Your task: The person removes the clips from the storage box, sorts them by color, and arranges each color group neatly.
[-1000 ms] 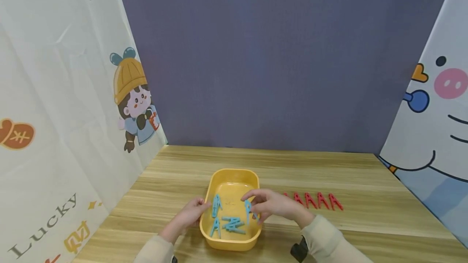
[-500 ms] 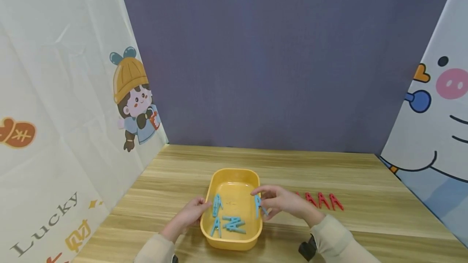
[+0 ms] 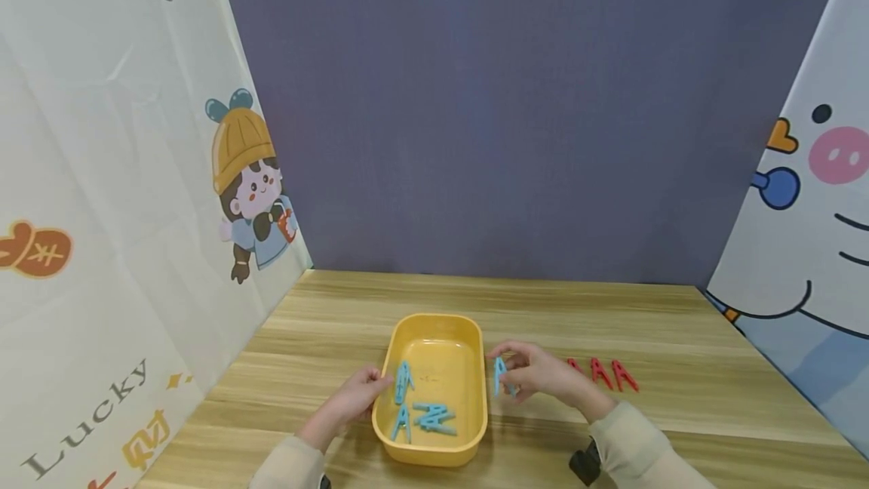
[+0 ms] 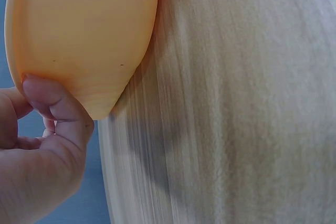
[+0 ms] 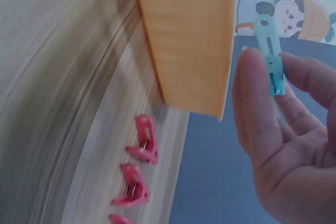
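Note:
My left hand pinches the left rim of a yellow plastic tray standing on the table. In the left wrist view, the left thumb lies over the tray's rim. My right hand pinches a light-blue clothespin between thumb and fingertips. It is raised just outside the tray's right side. Several blue clothespins lie in the tray: a stack at the left, a single blue clothespin below it, and a crossed pile in the near middle.
Red clothespins stand in a row on the wooden table to the right; the right hand and forearm partly cover the row. A dark grey-blue backdrop rises behind, with printed sheets at the sides.
My right hand has carried the blue clothespin from inside the tray rightward over its right rim. It now covers more of the red row. My left hand keeps its grip on the tray.

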The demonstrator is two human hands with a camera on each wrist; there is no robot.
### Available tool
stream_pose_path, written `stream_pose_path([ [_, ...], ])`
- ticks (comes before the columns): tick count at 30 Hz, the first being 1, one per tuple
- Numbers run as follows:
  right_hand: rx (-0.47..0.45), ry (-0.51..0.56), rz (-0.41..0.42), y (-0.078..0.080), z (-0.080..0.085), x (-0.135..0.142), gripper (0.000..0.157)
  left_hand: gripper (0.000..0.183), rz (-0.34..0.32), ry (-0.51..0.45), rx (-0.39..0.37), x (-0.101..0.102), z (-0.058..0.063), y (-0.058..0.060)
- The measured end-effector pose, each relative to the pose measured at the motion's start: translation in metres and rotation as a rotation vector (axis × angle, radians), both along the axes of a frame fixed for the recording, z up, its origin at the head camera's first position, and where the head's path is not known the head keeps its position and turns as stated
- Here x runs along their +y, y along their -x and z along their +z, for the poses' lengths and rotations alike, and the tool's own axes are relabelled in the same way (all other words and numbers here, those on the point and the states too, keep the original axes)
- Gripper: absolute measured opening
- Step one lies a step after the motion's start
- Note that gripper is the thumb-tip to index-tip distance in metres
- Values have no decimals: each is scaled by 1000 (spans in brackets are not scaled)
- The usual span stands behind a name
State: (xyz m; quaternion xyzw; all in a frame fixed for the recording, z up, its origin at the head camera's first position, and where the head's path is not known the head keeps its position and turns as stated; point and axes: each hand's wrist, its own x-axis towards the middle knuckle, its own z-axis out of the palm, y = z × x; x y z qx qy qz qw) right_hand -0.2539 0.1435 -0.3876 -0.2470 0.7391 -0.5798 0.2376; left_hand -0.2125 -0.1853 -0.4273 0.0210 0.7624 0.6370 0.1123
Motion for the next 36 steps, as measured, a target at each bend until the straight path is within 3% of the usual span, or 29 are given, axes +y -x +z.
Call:
stream_pose_path([
  [11, 28, -42, -81, 1, -12, 11, 41, 19, 0, -2, -2, -1, 0, -2],
  [19, 5, -66, -97, 1, -23, 16, 47, 18, -9, -12, -2, -1, 0, -1],
  [36, 19, -149, -132, 0, -53, 16, 37, 19, -15, -7, 11, -1, 1, -3],
])
